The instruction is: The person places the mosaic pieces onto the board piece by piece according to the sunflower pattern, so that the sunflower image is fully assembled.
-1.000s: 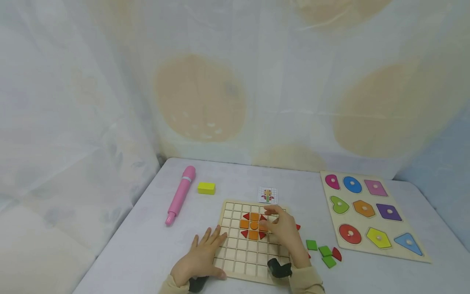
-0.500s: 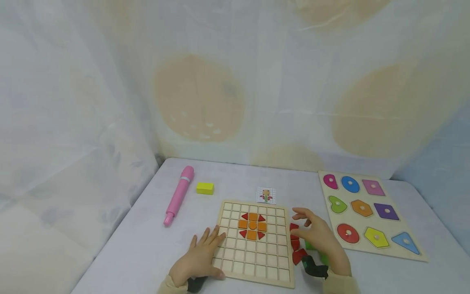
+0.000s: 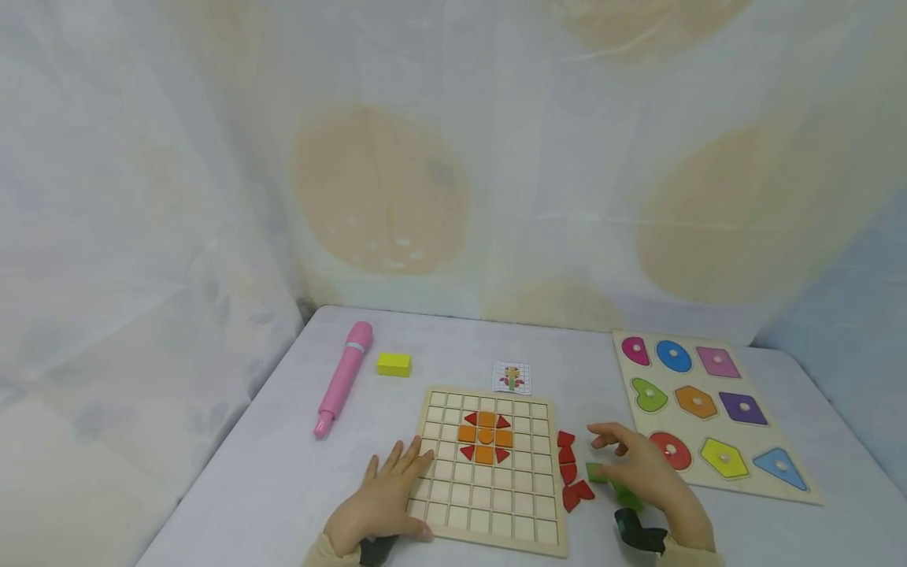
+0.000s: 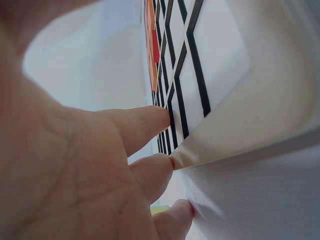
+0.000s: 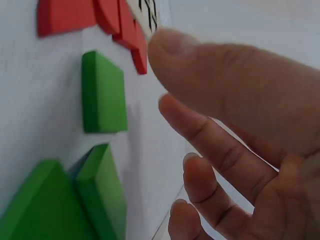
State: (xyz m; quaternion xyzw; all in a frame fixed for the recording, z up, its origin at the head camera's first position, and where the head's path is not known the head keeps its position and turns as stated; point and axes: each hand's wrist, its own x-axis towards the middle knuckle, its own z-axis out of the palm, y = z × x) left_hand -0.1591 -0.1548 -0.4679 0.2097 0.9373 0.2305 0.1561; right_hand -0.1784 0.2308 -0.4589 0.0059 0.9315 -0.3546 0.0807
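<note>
On the worktop (image 3: 283, 457) in front of you lies a wooden grid board (image 3: 489, 504), with a small flower of orange and red pieces (image 3: 485, 435) set into its upper middle squares. Your left hand (image 3: 379, 504) rests flat on the board's near left corner, fingers straight and spread, the fingertips (image 4: 157, 117) lying on the grid lines, as the left wrist view shows. Your right hand (image 3: 648, 472) hovers just right of the board over the loose green pieces (image 3: 597, 472), fingers relaxed and apart, holding nothing; in the right wrist view a green square (image 5: 102, 92) lies on the surface close under the fingers (image 5: 200, 130), with more green pieces beside it. A column of loose red pieces (image 3: 567, 465) lies between the board's right edge and that hand. Beyond the board sits a small pattern card (image 3: 512, 377). Further left lie a yellow block (image 3: 393, 364) and a pink pen-shaped toy (image 3: 343, 376), well apart from your hands. To the far right lies a shape puzzle board (image 3: 801, 488) with coloured knob pieces seated in it.
</note>
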